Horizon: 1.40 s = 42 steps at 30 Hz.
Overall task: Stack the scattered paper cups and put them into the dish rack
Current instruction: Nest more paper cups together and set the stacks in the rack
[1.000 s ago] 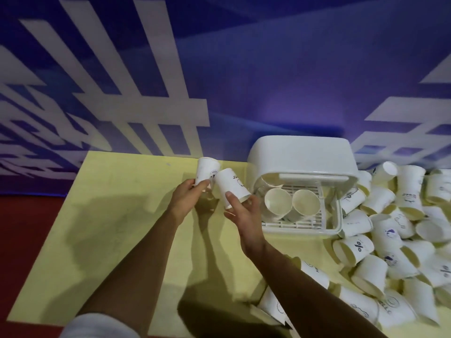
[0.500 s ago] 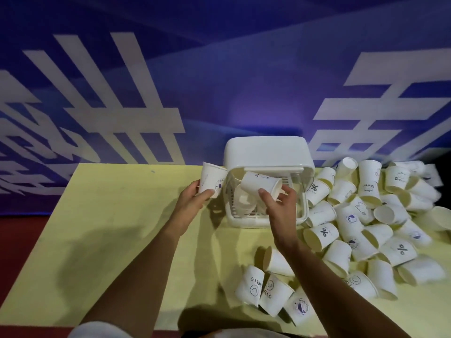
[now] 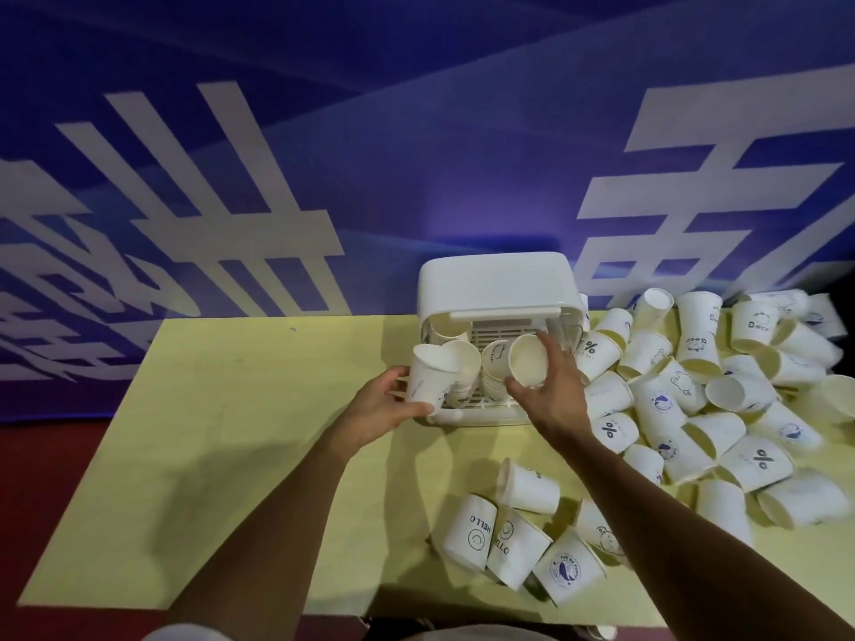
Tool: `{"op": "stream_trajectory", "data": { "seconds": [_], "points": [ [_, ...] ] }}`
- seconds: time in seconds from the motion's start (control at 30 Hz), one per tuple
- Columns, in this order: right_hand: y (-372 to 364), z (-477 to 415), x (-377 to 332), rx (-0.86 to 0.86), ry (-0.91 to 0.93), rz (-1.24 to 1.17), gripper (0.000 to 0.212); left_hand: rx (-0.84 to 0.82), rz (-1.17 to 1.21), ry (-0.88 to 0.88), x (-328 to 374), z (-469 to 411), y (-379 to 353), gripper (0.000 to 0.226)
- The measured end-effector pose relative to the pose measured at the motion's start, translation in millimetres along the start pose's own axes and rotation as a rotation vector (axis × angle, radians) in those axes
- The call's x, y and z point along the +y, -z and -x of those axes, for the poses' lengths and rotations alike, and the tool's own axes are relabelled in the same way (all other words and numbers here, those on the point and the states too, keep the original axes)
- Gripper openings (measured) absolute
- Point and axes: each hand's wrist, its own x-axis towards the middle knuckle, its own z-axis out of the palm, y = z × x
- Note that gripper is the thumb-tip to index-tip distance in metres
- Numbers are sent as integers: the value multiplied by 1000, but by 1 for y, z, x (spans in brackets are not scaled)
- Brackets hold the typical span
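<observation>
Right fingers (image 3: 553,351) and cup (image 3: 527,366) now lower, in dish rack (image 3: 495,279)

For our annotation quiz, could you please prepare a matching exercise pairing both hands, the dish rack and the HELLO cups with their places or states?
1. left hand
2. right hand
3. dish rack
4. HELLO cups

A. lying sideways on the yellow table, nearest the camera
B. holds the mouth-on cup at the rack's opening
C. stands at the table's far edge, cup stacks inside
D. grips the side-on cup at the rack's front left corner

Pairs: 1-D, 2-B, 3-C, 4-A
</observation>
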Motion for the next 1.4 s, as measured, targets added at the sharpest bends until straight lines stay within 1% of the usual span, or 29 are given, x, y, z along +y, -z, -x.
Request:
{"op": "stream_trajectory", "data": {
  "seconds": [0.2, 0.3, 0.37, 0.47, 0.53, 0.57, 0.67, 0.73, 0.87, 0.9, 1.0, 1.03, 1.17, 1.23, 1.3, 1.4],
  "points": [
    [-1, -6, 0, -19, 29, 97, 83, -45, -27, 23, -9, 0, -6, 72],
    [1, -8, 4, -29, 7, 130, 86, -66, -45, 40, -12, -3, -11, 80],
    [3, -8, 6, -18, 12, 132, 80, -85, -62, 41, -12, -5, -15, 79],
    [6, -3, 3, -13, 39, 82, 61, -116, -64, 54, -12, -7, -24, 79],
    [8, 4, -3, -75, 21, 6, 53, -130, -66, 56, -9, -9, -31, 73],
    [9, 7, -6, -129, 4, -20, 53, -142, -71, 52, -7, -10, -35, 71],
    [12, 13, -11, -258, -25, -43, 61, -178, -82, 12, 1, -13, -50, 68],
    [14, 14, -12, -279, -36, -65, 65, -195, -81, -18, 6, -17, -57, 65],
    [22, 9, -9, -253, -30, -89, 65, -193, -69, -39, 13, -25, -66, 72],
    [25, 7, -9, -235, -25, -105, 62, -195, -70, -34, 15, -26, -67, 71],
    [38, -1, -10, -115, -1, -178, 46, -197, -77, -7, 15, -27, -66, 58],
    [42, -3, -13, -87, 10, -195, 45, -195, -79, 8, 13, -27, -65, 55],
    [44, -13, -18, -30, 58, -173, 59, -173, -85, 59, 3, -25, -60, 47],
    [37, -16, -16, -33, 96, -134, 64, -178, -96, 75, 0, -25, -59, 48],
    [29, -18, -12, -46, 127, -102, 67, -181, -104, 83, -3, -26, -58, 49],
    [22, -19, -10, -54, 171, -47, 64, -170, -111, 84, -8, -27, -56, 53]
  ]
}}
